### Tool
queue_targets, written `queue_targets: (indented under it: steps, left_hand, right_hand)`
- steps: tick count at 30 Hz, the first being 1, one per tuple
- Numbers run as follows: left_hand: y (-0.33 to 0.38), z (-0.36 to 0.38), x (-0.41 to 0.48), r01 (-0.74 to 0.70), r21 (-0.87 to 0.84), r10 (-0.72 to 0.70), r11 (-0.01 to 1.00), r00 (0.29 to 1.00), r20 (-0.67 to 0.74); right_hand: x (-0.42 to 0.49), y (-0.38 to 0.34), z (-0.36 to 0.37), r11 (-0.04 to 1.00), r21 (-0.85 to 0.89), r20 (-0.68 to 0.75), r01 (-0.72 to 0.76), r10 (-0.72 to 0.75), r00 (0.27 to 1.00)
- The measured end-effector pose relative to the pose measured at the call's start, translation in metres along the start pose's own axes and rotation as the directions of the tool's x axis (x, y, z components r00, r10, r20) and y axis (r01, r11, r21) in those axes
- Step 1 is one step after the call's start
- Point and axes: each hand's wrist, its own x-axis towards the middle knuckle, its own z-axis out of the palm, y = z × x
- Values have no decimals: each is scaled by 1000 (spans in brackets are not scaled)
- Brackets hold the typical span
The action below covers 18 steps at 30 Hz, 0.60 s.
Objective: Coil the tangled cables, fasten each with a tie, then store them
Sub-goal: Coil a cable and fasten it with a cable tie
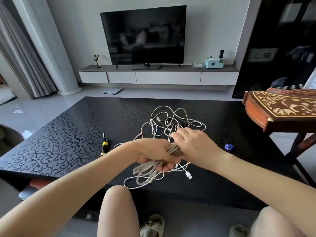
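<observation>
Right, head view: the left hand grips a coil of pale grey cable at centre frame, its loops hanging below the palm toward the bench's near edge. The right hand meets it from the right, fingers curled over the coil's upper end. Just above, the tangle of white and dark cables sprawls loose on the black patterned bench. A white plug lies lower right of the coil. Left of centre sits a dark bundle with yellow bands, and at right a small blue roll. Up on the TV shelf, a light blue tissue box shows tissue at its top. The clear tray beside it is too small to make out its contents.
</observation>
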Motion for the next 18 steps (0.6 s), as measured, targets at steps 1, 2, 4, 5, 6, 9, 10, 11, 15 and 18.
queue_targets:
  steps: [1,2,4,5,6,9,10,11,15,18]
  left_hand:
    - [-1,0,1,-1,27,1,1000,1000,17]
    - [-2,1,2,-2,45,0,999,999,39]
    - [-4,1,2,-15,87,9,996,997,76]
    - [-5,2,2,-22,113,12,993,996,91]
    - [-7,4,2,-24,145,10,989,995,98]
    - [-16,13,7,9,281,-24,960,998,51]
    - [-20,17,11,34,361,-41,932,999,12]
    - [-23,19,15,68,456,-59,887,998,-34]
    - [-33,40,39,285,917,-59,280,958,-280]
    - [-38,67,61,241,970,138,-23,962,-235]
  right_hand:
    - [-3,0,3,994,101,33,-30,27,999]
    - [-5,0,7,983,175,72,-53,41,997]
    - [-8,-3,16,968,236,126,-83,55,991]
    - [-11,-5,19,971,229,131,-75,45,990]
    - [-15,-7,21,976,213,122,-52,27,992]
    - [-27,-14,31,968,233,119,-95,69,990]
    - [-33,-17,37,960,256,123,-110,80,989]
    - [-37,-20,45,950,280,146,-141,103,984]
    - [-53,-42,70,813,356,460,-461,277,844]
    - [-59,-52,73,587,501,597,-637,299,745]
